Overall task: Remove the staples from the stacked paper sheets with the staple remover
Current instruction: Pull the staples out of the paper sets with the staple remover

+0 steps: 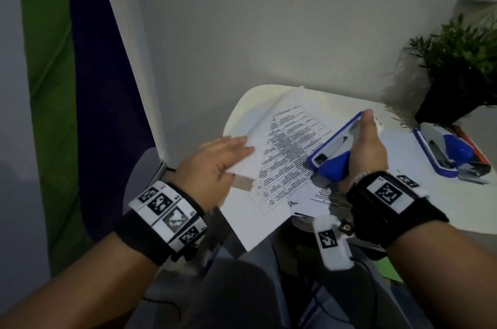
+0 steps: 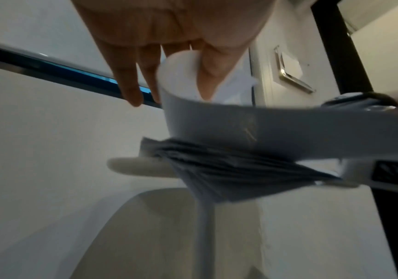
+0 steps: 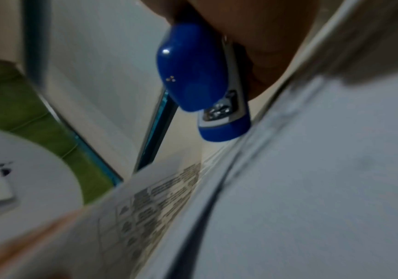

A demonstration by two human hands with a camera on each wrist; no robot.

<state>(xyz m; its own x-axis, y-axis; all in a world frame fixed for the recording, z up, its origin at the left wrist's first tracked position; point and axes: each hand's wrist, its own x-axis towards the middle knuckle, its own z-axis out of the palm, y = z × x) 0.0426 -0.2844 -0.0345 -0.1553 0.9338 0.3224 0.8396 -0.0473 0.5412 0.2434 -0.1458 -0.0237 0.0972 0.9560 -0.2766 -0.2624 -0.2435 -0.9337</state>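
Observation:
A stack of printed paper sheets (image 1: 290, 156) lies on the small white table (image 1: 242, 113) and hangs over its near edge. My left hand (image 1: 234, 160) pinches the left edge of the top sheet between thumb and fingers. In the left wrist view the left hand (image 2: 169, 56) holds that sheet curled (image 2: 205, 117) above the rest of the stack (image 2: 229, 169). My right hand (image 1: 368, 146) grips a blue and white staple remover (image 1: 333, 151), tip down on the stack's near right part. The right wrist view shows the staple remover (image 3: 202, 75) just above the paper (image 3: 312, 169).
A second blue stapler-like tool (image 1: 443, 154) lies on the table at the right, on loose white paper (image 1: 398, 148). A potted plant (image 1: 462, 68) stands behind it. A white partition wall (image 1: 269, 33) runs right behind the table.

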